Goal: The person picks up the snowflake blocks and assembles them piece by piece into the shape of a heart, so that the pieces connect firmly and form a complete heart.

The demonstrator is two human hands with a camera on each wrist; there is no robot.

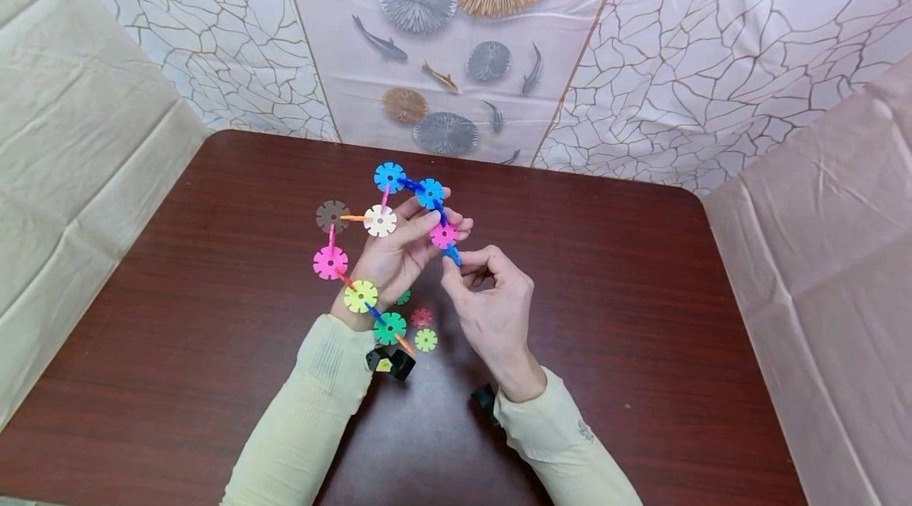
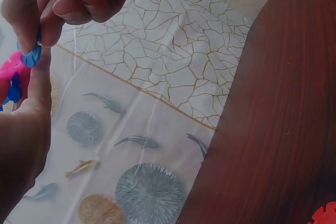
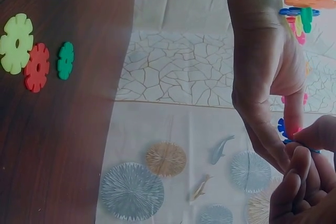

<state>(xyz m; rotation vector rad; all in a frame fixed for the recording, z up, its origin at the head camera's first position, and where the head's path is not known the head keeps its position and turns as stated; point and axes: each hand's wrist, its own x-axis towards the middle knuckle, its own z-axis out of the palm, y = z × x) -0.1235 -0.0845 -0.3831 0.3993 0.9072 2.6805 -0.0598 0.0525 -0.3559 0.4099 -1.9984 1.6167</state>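
Pinching a small blue plastic snowflake disc point(image 1: 452, 255) between thumb and forefinger, your right hand point(image 1: 492, 308) is pressing it toward the pink disc point(image 1: 443, 235) at the end of the chain. Your left hand point(image 1: 399, 253) is gripping that multicoloured chain of discs and rods point(image 1: 359, 253), held above the dark wooden table point(image 1: 641, 316) at frame centre.

Step in hand, as judged: slotting the blue disc on. Next move calls for lining notch against notch.

Spare lime, red and green discs point(image 3: 31, 56) are lying below your hands, clear of the work.

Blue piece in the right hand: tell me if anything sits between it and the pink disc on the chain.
Nothing visible does. The right hand pinches the blue piece just below the pink disc, held by the left hand.
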